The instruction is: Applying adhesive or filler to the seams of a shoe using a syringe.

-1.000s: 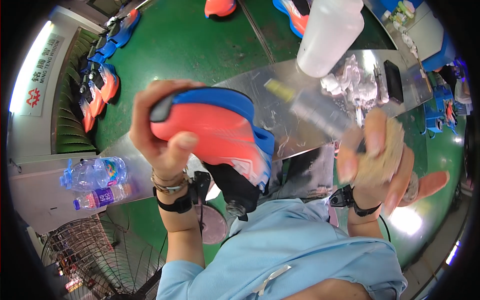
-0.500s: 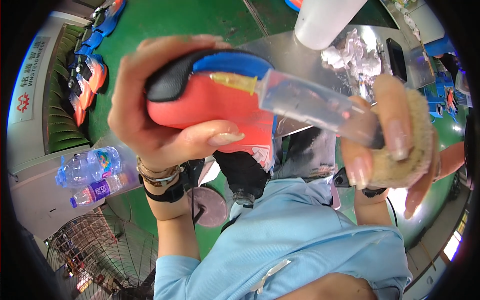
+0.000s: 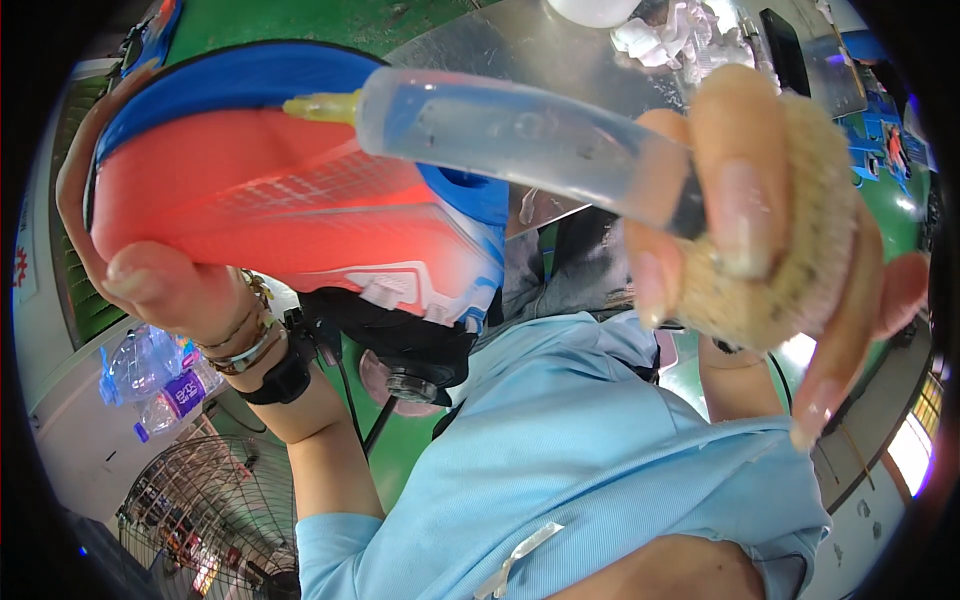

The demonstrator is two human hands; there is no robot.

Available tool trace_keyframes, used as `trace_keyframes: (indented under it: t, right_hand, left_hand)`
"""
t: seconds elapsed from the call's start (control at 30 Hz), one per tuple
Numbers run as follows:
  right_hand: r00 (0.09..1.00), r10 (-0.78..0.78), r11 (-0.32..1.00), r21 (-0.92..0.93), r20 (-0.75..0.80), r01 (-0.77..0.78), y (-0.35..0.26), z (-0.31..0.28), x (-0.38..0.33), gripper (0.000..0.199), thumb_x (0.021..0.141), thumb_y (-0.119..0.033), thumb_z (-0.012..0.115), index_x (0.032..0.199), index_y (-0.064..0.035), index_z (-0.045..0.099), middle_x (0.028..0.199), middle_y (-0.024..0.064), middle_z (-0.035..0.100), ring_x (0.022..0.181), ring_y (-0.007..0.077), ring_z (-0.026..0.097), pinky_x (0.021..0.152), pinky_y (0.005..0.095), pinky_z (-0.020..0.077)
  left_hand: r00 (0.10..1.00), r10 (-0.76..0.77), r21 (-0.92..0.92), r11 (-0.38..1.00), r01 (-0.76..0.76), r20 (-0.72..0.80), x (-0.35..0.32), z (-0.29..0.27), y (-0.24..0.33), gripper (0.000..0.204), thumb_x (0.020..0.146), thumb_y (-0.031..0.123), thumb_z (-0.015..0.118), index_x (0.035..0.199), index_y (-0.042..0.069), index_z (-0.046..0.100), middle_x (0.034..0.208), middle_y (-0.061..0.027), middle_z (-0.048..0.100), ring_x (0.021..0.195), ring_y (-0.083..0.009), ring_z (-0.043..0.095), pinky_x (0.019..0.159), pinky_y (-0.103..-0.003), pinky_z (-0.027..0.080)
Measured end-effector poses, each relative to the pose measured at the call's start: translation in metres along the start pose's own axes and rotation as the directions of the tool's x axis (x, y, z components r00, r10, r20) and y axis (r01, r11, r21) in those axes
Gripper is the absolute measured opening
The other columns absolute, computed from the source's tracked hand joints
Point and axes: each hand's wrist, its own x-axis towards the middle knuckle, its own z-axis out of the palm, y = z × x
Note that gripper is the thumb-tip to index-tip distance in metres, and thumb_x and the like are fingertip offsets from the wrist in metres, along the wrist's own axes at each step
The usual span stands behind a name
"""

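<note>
My left hand (image 3: 165,285) is wrapped round the toe end of a coral-red and blue sports shoe (image 3: 270,190), held up at the left. A black shoe last (image 3: 395,350) shows at the shoe's lower end. Across to the right, my right hand (image 3: 745,190) grips a clear glue syringe (image 3: 510,125) with liquid inside. Its yellow nozzle (image 3: 320,107) lies at the line where the coral upper meets the blue sole edge; whether it touches cannot be told. The same hand also holds a thick beige fuzzy pad (image 3: 790,270) under its fingers.
Behind the shoe is a metal tabletop (image 3: 440,45) with crumpled white tissue (image 3: 670,40), a black phone (image 3: 783,50) and a white container (image 3: 593,8). Plastic bottles (image 3: 150,365) stand at left, above a wire-caged fan (image 3: 210,510). More shoes (image 3: 893,145) appear far right.
The shoe has come closer and moved left, turning to show more of its side. The syringe has shifted left and up with it, its nozzle still along the sole edge.
</note>
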Motion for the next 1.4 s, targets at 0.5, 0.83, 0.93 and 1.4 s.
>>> trace_keyframes:
  t: [0.5, 0.83, 0.93, 1.4]
  right_hand:
    - [0.993, 0.120, 0.992, -0.025, -0.013, -0.121, 0.037, -0.009, -0.004, 0.051, 0.083, -0.051, 0.049, 0.059, -0.0103, 0.068, 0.098, 0.0219, 0.046, 0.079, 0.0334, 0.053, 0.072, 0.0396, 0.0428]
    - [0.955, 0.281, 0.960, -0.040, 0.099, -0.278, 0.043, -0.036, -0.020, 0.063, 0.084, -0.061, 0.040, 0.072, -0.0067, 0.070, 0.107, 0.0243, 0.050, 0.089, 0.0285, 0.053, 0.079, 0.0353, 0.0411]
    - [0.965, 0.262, 0.962, -0.081, 0.011, -0.260, 0.045, -0.034, -0.025, 0.061, 0.083, -0.061, 0.040, 0.064, -0.0095, 0.068, 0.097, 0.0250, 0.049, 0.078, 0.0319, 0.055, 0.071, 0.0390, 0.0460]
    - [0.935, 0.352, 0.932, -0.103, 0.036, -0.347, 0.038, -0.049, -0.048, 0.062, 0.086, -0.057, 0.040, 0.071, -0.0052, 0.070, 0.108, 0.0226, 0.050, 0.090, 0.0274, 0.052, 0.082, 0.0357, 0.0394]
  left_hand:
    - [0.944, -0.328, -0.090, 0.942, 0.324, -0.034, -0.007, -0.018, -0.044, 0.063, 0.093, 0.052, 0.027, 0.119, -0.002, 0.048, 0.112, -0.0111, 0.055, 0.103, -0.0202, 0.053, 0.090, -0.035, 0.041]
    - [0.829, -0.515, -0.171, 0.856, 0.487, -0.217, -0.010, -0.017, -0.067, 0.058, 0.092, 0.051, 0.033, 0.112, 0.000, 0.051, 0.109, -0.0090, 0.053, 0.100, -0.0187, 0.051, 0.089, -0.032, 0.040]
    - [0.805, -0.558, -0.186, 0.829, 0.528, -0.203, -0.011, -0.020, -0.074, 0.057, 0.093, 0.050, 0.033, 0.111, -0.001, 0.050, 0.110, -0.0095, 0.052, 0.101, -0.0177, 0.049, 0.089, -0.032, 0.040]
    - [0.799, -0.580, -0.215, 0.810, 0.545, -0.161, -0.022, -0.031, -0.118, 0.045, 0.094, 0.044, 0.038, 0.101, 0.003, 0.054, 0.097, -0.0014, 0.051, 0.090, -0.0106, 0.047, 0.085, -0.027, 0.038]
